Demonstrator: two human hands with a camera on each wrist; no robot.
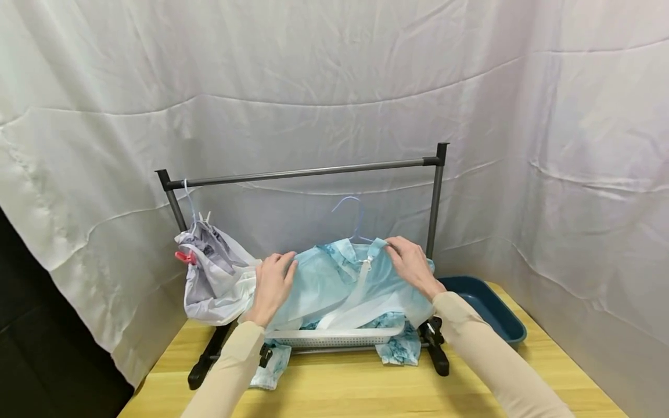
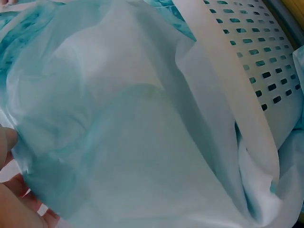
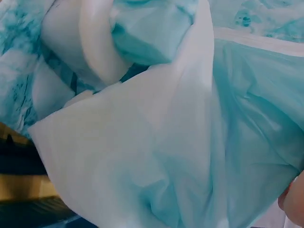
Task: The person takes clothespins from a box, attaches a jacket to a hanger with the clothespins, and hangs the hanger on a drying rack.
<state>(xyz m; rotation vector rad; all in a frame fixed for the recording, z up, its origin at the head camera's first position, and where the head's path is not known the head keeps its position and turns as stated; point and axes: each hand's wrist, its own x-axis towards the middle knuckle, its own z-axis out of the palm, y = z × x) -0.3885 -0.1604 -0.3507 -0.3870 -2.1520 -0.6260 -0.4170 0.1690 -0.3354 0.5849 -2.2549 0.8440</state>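
Observation:
A thin light-blue jacket (image 1: 324, 281) with a patterned collar and a white front strip is spread over a white perforated basket (image 1: 334, 338). A pale blue hanger (image 1: 360, 217) stands up out of its neck, hook free and below the rack's bar; the jacket hides the hanger's lower part. My left hand (image 1: 273, 284) pinches the jacket at its left shoulder edge, with thumb and fingers on either side of the cloth in the left wrist view. Near the collar on the right, my right hand (image 1: 412, 264) pinches the jacket's upper edge.
A grey metal rack (image 1: 308, 172) stands behind the basket on the wooden table (image 1: 334, 389). From its left end hangs a white and grey garment (image 1: 219, 290) with a red clip (image 1: 185, 257). A dark blue tub (image 1: 491, 307) sits at right. Patterned cuffs (image 1: 399, 350) droop past the basket.

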